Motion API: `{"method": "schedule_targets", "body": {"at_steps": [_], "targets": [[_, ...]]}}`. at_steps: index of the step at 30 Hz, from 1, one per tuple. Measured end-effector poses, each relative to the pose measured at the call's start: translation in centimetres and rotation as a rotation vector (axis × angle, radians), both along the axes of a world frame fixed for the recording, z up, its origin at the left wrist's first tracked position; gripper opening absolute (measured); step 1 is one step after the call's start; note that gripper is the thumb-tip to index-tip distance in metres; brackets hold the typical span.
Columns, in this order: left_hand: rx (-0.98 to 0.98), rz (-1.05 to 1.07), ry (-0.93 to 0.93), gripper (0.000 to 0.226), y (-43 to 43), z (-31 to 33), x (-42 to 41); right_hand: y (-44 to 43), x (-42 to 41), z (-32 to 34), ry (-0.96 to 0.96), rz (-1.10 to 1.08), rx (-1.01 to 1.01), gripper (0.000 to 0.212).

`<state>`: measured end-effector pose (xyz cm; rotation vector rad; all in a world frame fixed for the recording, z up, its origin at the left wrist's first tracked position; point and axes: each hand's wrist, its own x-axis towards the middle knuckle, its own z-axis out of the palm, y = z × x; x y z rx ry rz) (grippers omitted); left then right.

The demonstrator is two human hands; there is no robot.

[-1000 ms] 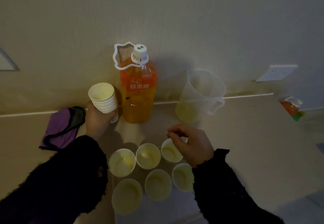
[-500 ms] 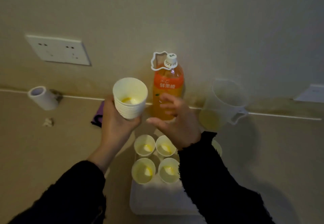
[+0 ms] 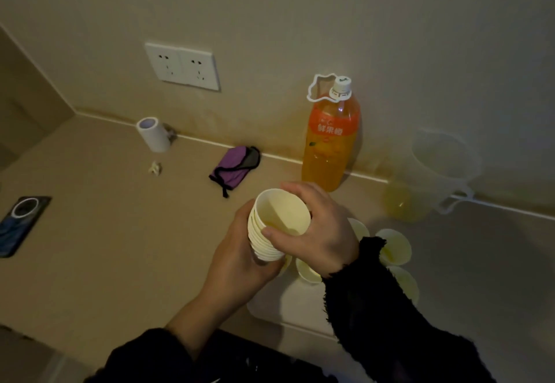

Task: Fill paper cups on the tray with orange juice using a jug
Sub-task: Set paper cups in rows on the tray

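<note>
My left grip (image 3: 240, 259) holds the stack of paper cups (image 3: 277, 226) from below, my right grip (image 3: 318, 232) pinching its top rim, over the tray (image 3: 288, 301), jug (image 3: 432, 178) at right.

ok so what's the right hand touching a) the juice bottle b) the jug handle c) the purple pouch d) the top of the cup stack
d: the right hand curls its thumb and fingers round the top rim of the cup stack, which the left hand holds from below; the juice bottle and jug stand apart by the wall.
</note>
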<state>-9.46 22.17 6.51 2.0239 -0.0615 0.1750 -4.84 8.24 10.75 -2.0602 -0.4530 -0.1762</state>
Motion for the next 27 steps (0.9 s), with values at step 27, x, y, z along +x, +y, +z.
{"method": "schedule_targets", "body": {"at_steps": [27], "targets": [[0.179, -0.136, 0.077, 0.074, 3.0, -2.2, -1.9, -3.9, -4.0, -1.4, 0.215, -0.346, 0.264, 0.050]]}}
